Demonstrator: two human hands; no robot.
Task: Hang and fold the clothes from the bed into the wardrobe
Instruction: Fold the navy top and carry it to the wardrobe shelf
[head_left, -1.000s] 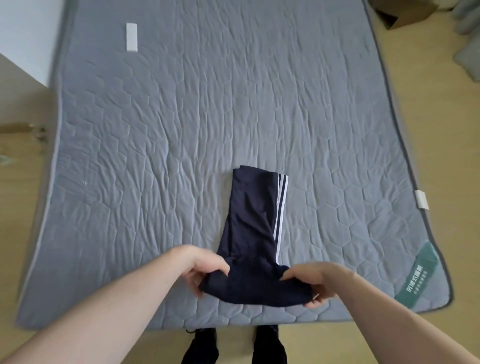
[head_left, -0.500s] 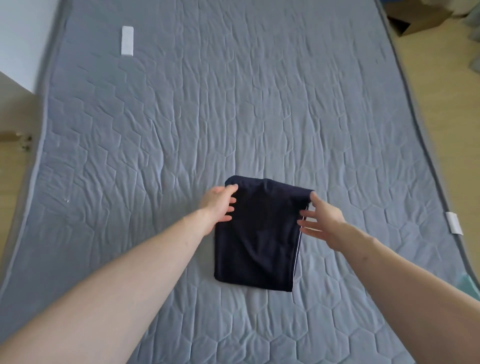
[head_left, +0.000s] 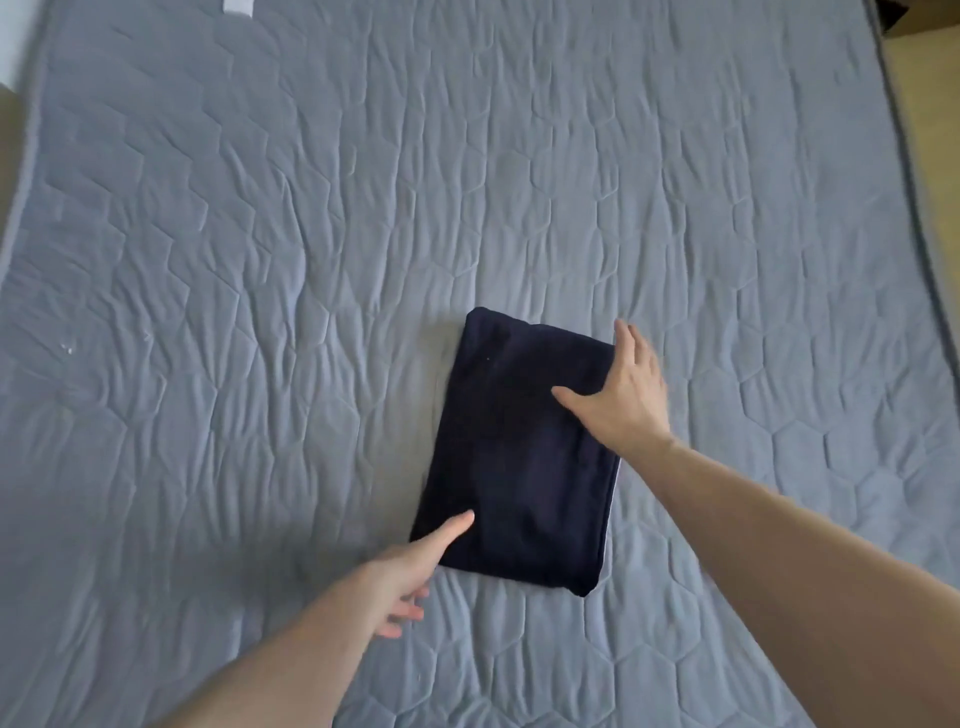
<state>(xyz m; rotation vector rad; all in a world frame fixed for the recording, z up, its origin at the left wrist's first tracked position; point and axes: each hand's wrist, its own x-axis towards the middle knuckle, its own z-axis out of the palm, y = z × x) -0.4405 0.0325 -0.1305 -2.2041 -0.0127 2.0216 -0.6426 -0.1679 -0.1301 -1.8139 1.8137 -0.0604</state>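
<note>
One garment only: dark trousers (head_left: 519, 457), folded down to a compact rectangle, flat on the grey quilted bed (head_left: 260, 260), roughly mid-width and toward the near end. Looks much shorter than a second ago, when laid out long with white side stripes showing and the near end pinched at both corners; half a second ago already doubled over, with a hand at each far corner. Now shows only a thin pale line of stripe along the right edge. Two hands, neither one gripping. Right hand (head_left: 623, 400) spread flat, thumb lying on the cloth, fingers reaching along the far right edge, apparently pressing or smoothing. Left hand (head_left: 410, 577) at the near left corner, forefinger stretched out and touching the cloth, remaining fingers loosely bent below and holding nothing. Means, by the look of it, the fold as good as done, with just a last tidying of the edges; still to be picked up and carried off to the wardrobe, not in view from here. Counted otherwise: one bed, one small white tag (head_left: 238, 4) at its far left edge, a strip of pale floor (head_left: 930, 130) on the right. No second garment anywhere on the visible part of the bed, so quite possibly the last piece to put away.
</note>
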